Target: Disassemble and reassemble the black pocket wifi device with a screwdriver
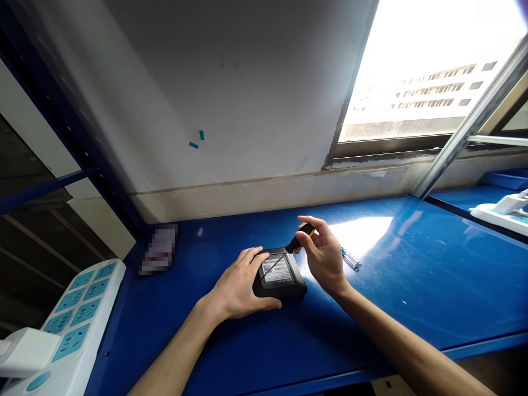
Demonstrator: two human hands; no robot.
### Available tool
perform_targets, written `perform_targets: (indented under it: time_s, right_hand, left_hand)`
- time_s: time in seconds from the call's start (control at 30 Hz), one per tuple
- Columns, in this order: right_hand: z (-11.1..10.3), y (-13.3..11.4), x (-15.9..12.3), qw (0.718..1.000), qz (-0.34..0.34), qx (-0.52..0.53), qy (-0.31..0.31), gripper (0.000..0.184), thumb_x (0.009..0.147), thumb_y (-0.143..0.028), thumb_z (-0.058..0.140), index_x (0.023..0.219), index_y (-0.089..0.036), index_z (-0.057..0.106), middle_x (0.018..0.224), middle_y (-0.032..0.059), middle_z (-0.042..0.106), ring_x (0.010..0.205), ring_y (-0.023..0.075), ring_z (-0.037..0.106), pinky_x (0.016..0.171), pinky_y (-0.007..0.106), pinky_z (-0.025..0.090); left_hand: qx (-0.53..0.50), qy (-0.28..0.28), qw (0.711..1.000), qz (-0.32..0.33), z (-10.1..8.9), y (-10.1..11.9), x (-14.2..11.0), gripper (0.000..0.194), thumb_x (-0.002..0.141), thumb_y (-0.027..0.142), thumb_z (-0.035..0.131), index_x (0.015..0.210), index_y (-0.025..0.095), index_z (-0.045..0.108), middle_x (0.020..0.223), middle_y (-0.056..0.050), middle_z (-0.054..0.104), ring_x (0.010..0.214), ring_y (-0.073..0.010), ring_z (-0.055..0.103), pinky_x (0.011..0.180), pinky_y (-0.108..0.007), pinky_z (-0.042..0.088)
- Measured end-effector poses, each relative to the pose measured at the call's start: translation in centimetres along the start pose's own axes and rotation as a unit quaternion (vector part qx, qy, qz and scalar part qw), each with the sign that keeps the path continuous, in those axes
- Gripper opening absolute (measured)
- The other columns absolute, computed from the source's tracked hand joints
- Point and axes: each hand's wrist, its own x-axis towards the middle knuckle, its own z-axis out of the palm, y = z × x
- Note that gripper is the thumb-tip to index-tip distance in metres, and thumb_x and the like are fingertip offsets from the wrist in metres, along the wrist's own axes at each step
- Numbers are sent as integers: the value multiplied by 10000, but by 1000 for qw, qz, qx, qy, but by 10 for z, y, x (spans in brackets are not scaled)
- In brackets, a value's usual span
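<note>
A black box-shaped device [300,287] with a white printed label lies on the blue table, label side up. My left hand [239,283] is wrapped round its left side, fingers along the far edge and thumb along the near edge. In my right hand [324,256] is a screwdriver [292,245] with a black and yellow handle, held slantwise. Its thin shaft runs down to the left across the label, and the tip is at the label's left side by my left hand. Whether the tip sits in a screw is too small to tell.
Right of my right hand lies a small clear tube-like item [351,259] with a teal end. A white power strip [117,275] with teal sockets and a plugged-in adapter [31,352] stands at the left. A blurred flat packet [159,250] lies far left, near the wall [247,110].
</note>
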Motion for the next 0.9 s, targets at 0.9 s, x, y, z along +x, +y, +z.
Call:
perform_targets:
  time_s: [0.9]
  right_hand:
    - [-1,5,-6,997,-39,-69,-23,320,912,-455,711,1174,-273,681,933,6,584,673,121,634,557,267,593]
  left_hand:
    - [33,-15,999,-8,0,6,1,1018,691,628,857,1519,195,453,1641,-158,377,1540,-346,302,1236,-513,356]
